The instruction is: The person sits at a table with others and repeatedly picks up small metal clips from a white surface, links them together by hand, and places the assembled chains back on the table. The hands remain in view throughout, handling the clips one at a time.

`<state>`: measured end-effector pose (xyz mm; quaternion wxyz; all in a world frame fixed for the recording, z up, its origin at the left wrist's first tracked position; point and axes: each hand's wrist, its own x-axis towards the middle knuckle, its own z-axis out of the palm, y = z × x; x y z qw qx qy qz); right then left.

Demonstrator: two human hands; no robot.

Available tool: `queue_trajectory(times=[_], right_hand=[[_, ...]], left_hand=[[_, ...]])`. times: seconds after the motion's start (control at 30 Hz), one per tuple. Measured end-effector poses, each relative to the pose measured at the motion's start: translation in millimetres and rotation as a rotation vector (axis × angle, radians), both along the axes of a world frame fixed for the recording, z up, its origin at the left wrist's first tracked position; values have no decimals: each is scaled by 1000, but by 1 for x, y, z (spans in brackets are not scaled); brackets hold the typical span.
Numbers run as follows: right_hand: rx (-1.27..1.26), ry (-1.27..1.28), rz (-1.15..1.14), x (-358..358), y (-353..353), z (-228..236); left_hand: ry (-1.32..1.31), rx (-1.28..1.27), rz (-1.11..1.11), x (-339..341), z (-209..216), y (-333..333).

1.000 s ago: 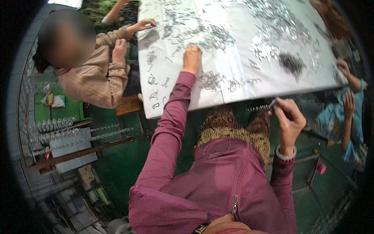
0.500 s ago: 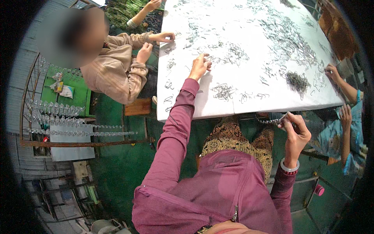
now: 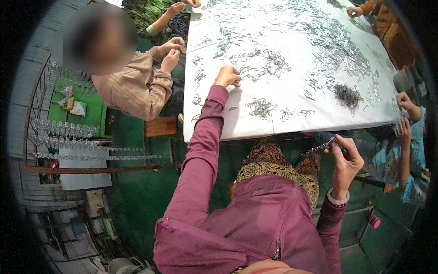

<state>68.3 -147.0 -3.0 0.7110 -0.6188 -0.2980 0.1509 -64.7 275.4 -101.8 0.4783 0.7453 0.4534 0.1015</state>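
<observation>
My left hand (image 3: 227, 76) is over the white table (image 3: 255, 91), its fingers curled together beside a loose pile of thin dark wire-like pieces (image 3: 269, 64). Whatever those fingertips hold, if anything, is too small to make out. Off the table's near edge, my right hand (image 3: 346, 157) pinches the end of a strand of small metal pieces (image 3: 315, 150), which slants down to the left over my patterned trousers. A smaller tangle of wire pieces (image 3: 262, 108) lies on the cloth nearer me, with a single dark sliver (image 3: 233, 108) left of it.
A wide scatter of dark slivers (image 3: 335, 50) covers the table's far right, with a dense dark heap (image 3: 347, 95) nearer. At the left sits a person in a tan jacket (image 3: 132, 86); other people's hands show along both sides. A rack hung with clear pieces (image 3: 68, 130) stands left.
My left hand has shifted slightly left. The tan-jacketed person's hands have drawn back from the table, and another hand appears at the far right. The strand in my right hand has swung a little.
</observation>
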Motion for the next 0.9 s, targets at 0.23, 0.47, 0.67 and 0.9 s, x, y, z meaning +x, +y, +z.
queue_trajectory(times=[0.23,0.47,0.67,0.9], right_hand=[[-35,29,12,0,2,-2],[-19,102,-13,2,6,-14],[47,159,-65,3,7,-15],[8,-47,-52,3,10,-16]], left_hand=[[-238,-17,-202,27,45,-71],[-652,-365,-581,44,107,-252],[-746,177,-614,63,84,-275],[-764,232,-428,63,84,-285]])
